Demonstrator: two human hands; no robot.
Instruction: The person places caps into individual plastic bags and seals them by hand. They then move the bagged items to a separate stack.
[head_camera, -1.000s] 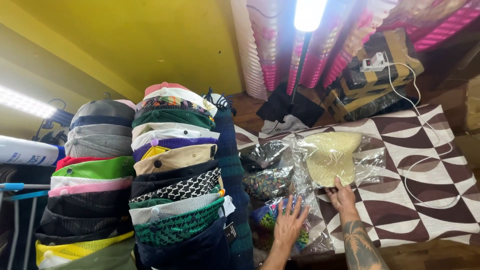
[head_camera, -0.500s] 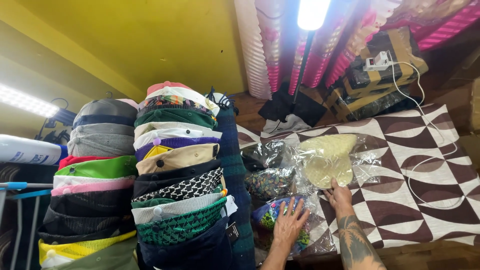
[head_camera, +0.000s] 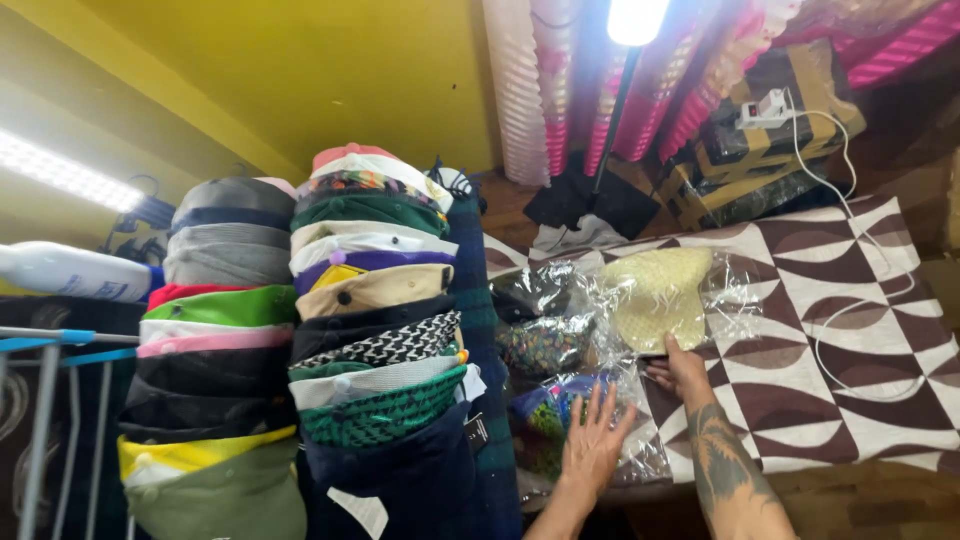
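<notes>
Caps stacked at your left, bagged hats on the cloth ahead

Two stacks of caps (head_camera: 370, 300) stand left of the bagged hats (head_camera: 600, 330), which lie on the patterned cloth (head_camera: 850, 300). Your left hand (head_camera: 592, 445) rests on the nearest bag; your right hand (head_camera: 680, 370), just to its right, touches the bagged straw hat (head_camera: 655, 295). Behind the cloth a lamp (head_camera: 635, 20) rises, with boxes (head_camera: 770, 140) to its right.

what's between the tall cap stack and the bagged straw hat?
Head view: two bagged dark patterned caps lie between the cap stack and the straw hat; a plaid cloth hangs beside the stack.
</notes>
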